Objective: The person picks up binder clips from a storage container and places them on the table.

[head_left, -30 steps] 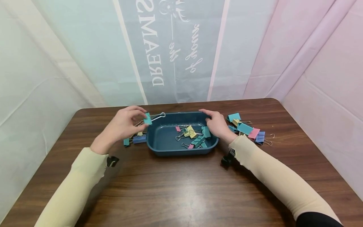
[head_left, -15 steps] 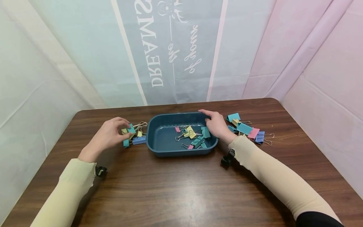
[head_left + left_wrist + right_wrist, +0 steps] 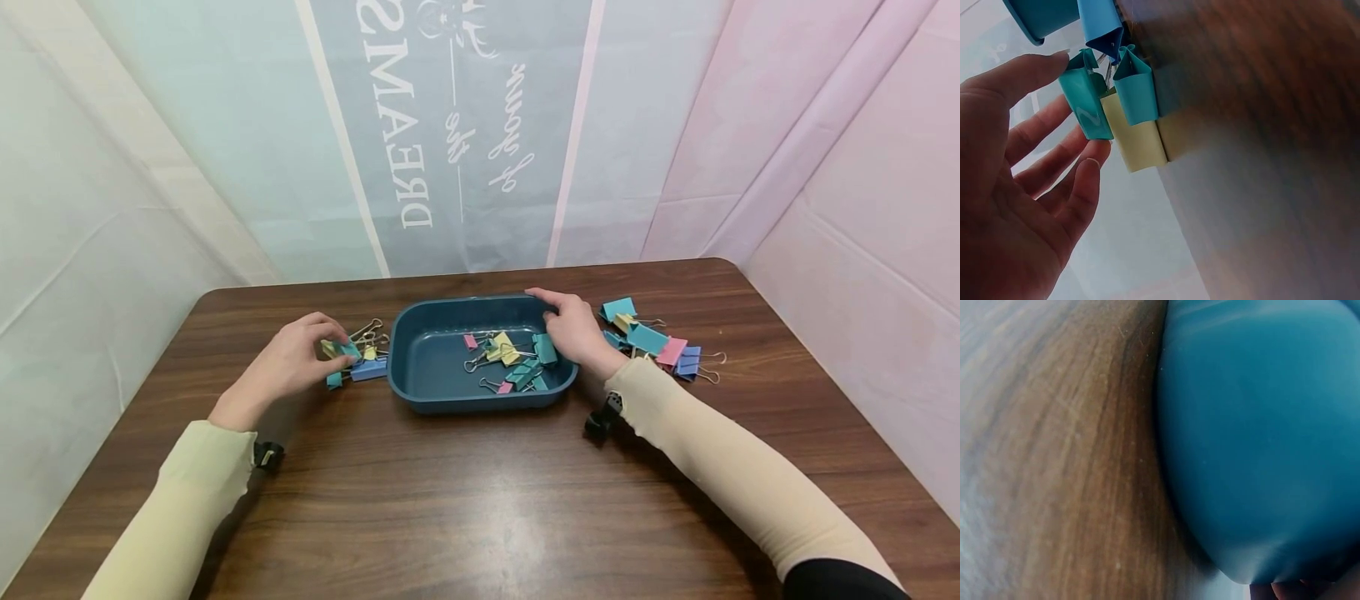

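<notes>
My left hand (image 3: pixel 296 354) pinches a teal binder clip (image 3: pixel 1086 103) between thumb and fingers at the small pile left of the tray. Right beside that clip, in the left wrist view, are a second teal clip (image 3: pixel 1136 94), a yellow clip (image 3: pixel 1135 140) and a blue clip (image 3: pixel 1101 22). At the right end of the dark blue tray (image 3: pixel 465 403), my right hand (image 3: pixel 577 333) grips the rim, thumb on the inner side and index finger along the far corner. Several clips lie in the tray's right half, among them a yellow binder clip (image 3: pixel 503 349).
On the table (image 3: pixel 450 500), right of the tray, lies another pile of binder clips, with a pink clip (image 3: pixel 671 352) and a blue clip (image 3: pixel 687 364) at its near end. A printed cloth (image 3: pixel 465 167) hangs behind the table's far edge.
My left hand has moved left from the tray's left rim to the left pile, carrying the teal binder clip, which now sits lower and tilted. The right hand and tray have stayed put.
</notes>
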The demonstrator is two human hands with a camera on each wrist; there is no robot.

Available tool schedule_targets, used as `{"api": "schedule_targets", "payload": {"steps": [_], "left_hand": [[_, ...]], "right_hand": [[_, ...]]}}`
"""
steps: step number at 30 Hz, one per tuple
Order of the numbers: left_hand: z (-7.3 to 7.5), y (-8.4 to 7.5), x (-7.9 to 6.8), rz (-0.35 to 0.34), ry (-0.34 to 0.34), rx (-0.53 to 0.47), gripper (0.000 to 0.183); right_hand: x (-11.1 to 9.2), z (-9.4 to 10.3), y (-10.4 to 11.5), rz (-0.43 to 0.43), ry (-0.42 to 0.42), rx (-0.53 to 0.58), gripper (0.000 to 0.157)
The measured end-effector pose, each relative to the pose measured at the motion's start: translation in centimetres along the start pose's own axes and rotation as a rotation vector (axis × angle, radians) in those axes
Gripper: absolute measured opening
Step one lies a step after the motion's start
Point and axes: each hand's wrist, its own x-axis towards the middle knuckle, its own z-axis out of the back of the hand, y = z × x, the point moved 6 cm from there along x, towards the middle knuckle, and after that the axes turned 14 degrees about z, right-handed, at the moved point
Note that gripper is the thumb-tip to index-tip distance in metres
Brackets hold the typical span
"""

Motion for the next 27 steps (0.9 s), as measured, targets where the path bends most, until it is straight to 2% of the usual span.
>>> {"api": "schedule_targets", "payload": {"steps": [11,19,27], "left_hand": [[-0.6,-0.2,0.2,-0.005,0.040,-0.009,0.024],[0.0,-0.6,0.4,-0.038,0.038,-0.033,0.023],[0.5,-2.6,0.6,-0.096,0.030,-0.083,0.020]], "right_hand": [[0.0,-0.1,0.1,0.006,0.003,0.002,0.050],[0.0,0.0,0.1,0.008,0.000,0.000,0.050],[-0.1,0.0,0.1,-0.002,0.003,0.002,0.050]]}}
